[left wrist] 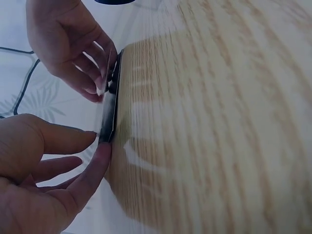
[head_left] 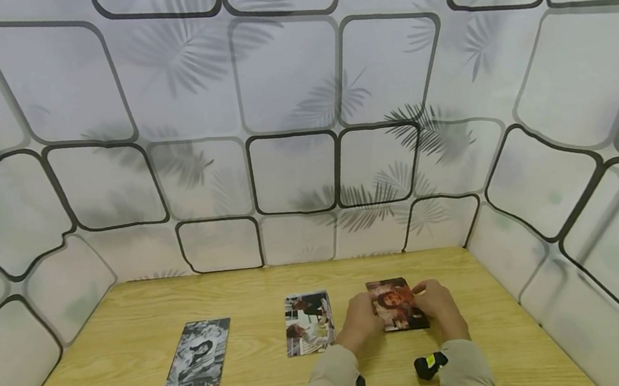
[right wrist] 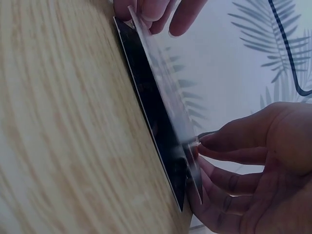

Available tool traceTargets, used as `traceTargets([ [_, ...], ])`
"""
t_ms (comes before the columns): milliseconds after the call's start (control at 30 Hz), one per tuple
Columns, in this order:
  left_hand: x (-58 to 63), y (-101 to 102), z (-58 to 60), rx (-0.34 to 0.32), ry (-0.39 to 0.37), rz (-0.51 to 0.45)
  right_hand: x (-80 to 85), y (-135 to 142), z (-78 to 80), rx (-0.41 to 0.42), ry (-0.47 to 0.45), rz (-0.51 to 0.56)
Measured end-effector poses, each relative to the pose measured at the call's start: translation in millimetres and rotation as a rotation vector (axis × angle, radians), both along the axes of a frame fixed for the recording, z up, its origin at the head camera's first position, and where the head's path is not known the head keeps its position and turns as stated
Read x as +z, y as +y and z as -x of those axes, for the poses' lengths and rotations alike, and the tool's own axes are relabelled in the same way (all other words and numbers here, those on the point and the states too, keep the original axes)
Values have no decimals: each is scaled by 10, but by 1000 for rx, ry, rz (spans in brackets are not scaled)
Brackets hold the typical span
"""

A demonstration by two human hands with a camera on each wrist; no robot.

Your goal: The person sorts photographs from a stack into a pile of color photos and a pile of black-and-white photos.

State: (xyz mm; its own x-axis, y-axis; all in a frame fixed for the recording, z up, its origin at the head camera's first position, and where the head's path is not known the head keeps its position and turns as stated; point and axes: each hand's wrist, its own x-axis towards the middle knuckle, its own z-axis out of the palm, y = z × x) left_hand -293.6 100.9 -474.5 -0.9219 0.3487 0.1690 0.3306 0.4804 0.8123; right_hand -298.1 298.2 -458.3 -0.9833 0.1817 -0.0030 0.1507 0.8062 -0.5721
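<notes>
A reddish photo card (head_left: 391,300) showing a face lies over darker cards on the right part of the table. At its left edge, my left hand (head_left: 362,319) pinches the card between thumb and forefinger. My right hand (head_left: 438,306) grips the opposite edge, thumb on top and the other fingers curled below. Seen from the right wrist, the upper card (right wrist: 168,92) is tilted a little apart from the dark card (right wrist: 146,92) under it. The left wrist view shows both hands at the ends of this thin pile (left wrist: 111,105), low over the wood.
Left of my hands is a small pile of colour photos (head_left: 308,327), the top one showing two people. Farther left lies a black-and-white photo (head_left: 198,356). Patterned walls (head_left: 296,175) enclose the wooden table (head_left: 266,383) at the back and sides.
</notes>
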Motion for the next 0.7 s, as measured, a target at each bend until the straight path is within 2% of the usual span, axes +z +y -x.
traceTargets([
  [133, 5, 3, 3, -19, -24, 11, 7, -11, -14, -4, -1, -5],
  [467, 32, 5, -3, -5, -4, 46, 43, -17, -29, -9, -26, 12],
  [700, 13, -32, -2, -33, -2, 29, 70, -13, -46, -6, -44, 8],
])
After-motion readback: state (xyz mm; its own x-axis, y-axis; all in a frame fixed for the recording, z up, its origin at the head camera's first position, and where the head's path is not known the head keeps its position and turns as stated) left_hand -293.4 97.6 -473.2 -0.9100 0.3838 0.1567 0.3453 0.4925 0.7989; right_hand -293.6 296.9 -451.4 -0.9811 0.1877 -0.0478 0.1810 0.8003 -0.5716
